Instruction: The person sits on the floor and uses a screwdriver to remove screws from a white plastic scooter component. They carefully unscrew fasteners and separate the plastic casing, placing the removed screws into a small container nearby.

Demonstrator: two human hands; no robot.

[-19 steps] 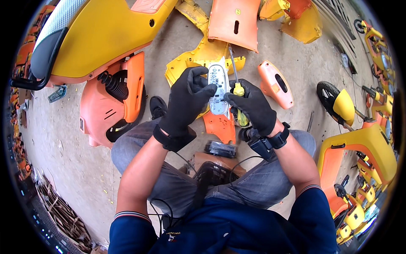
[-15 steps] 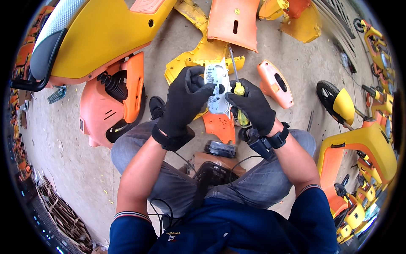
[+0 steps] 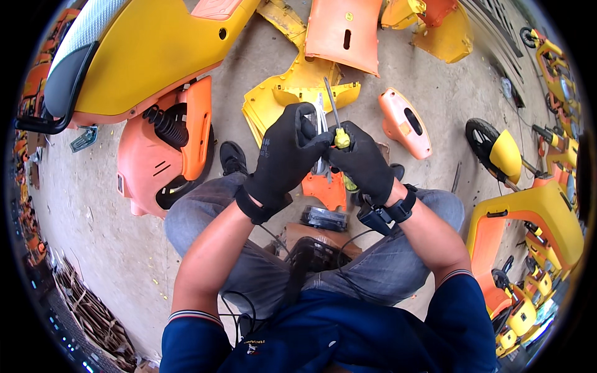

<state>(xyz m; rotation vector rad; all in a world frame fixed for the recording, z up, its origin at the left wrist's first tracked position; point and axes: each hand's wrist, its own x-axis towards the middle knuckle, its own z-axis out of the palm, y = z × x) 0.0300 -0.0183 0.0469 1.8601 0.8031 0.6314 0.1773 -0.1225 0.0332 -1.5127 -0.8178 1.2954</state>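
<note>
My left hand (image 3: pixel 285 149), in a black glove, is closed around a pale, oval lamp-like housing (image 3: pixel 321 115). The housing is turned almost edge-on, and much of it hides behind my fingers. My gloved right hand (image 3: pixel 367 165) grips a screwdriver (image 3: pixel 341 138) by its yellow-green handle. Its metal shaft points up and away, beside the housing and apart from its upper end. Both hands meet in front of me, thumbs close together; whether my right fingers also touch the housing cannot be made out. Below them lies an orange plastic piece (image 3: pixel 324 191).
Yellow panels (image 3: pixel 261 99) and an orange panel (image 3: pixel 343 37) lie on the concrete ahead. An orange oval cover (image 3: pixel 407 124) lies to the right. A yellow scooter body (image 3: pixel 155 56) stands left, a yellow-orange frame (image 3: pixel 528 211) right. A black part (image 3: pixel 323 217) sits between my legs.
The housing has turned from showing its inner face to nearly edge-on. My hands have come closer together, and the screwdriver has shifted slightly left.
</note>
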